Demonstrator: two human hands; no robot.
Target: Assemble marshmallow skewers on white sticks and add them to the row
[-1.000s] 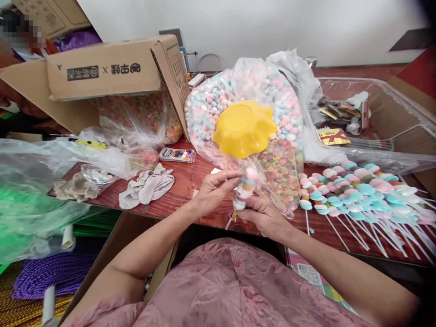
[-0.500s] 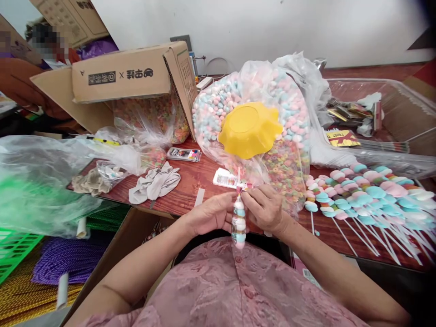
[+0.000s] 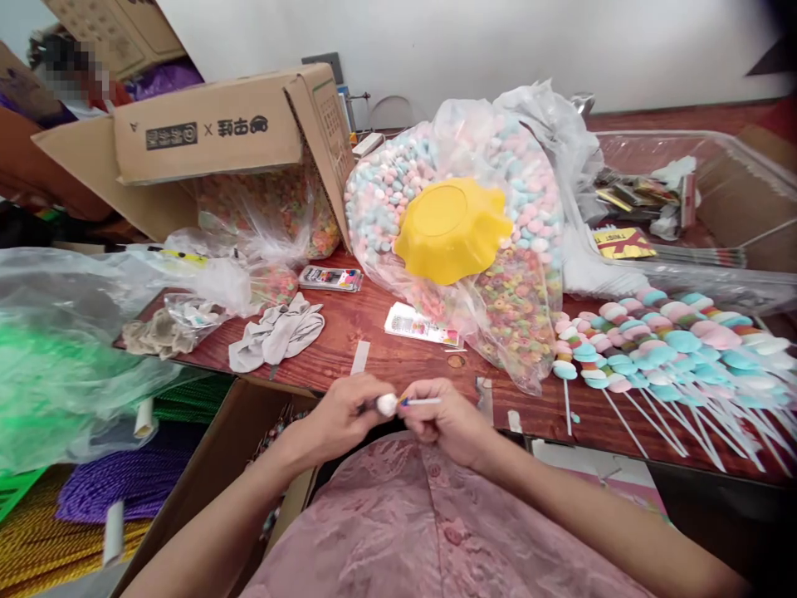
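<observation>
Red-brown wood grain runs across the bench (image 3: 339, 324), with a bulging bag of pastel marshmallows (image 3: 386, 187) lying towards the wall (image 3: 436, 50). We have the candy skewer (image 3: 387, 404) at the bench's near edge: our left hand (image 3: 352, 411) is curled around its candy end, mostly hiding it, and our right hand (image 3: 445, 419) pinches it by the small colourful tie (image 3: 403, 402), beside the white stick (image 3: 428, 401). We judge it light, the candy soft and easily dented, the stick stiffer but perhaps slippery. Gentle fingers suit the candy; firmer pressure belongs near the tie.
</observation>
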